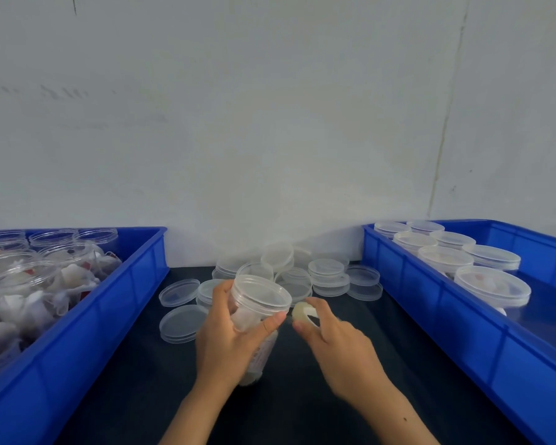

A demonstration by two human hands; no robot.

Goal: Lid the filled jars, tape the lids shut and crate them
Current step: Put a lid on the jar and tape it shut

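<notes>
A clear plastic jar with a lid on top stands on the dark table in the middle, filled with white packets. My left hand grips its side, thumb just under the lid's rim. Right beside the jar, my right hand pinches a small roll of clear tape close to the lid's edge. Whether a tape strip reaches the jar is too blurred to tell.
A blue crate on the left holds several unlidded filled jars. Another blue crate on the right holds several lidded jars. Loose clear lids lie piled at the back of the table against the white wall.
</notes>
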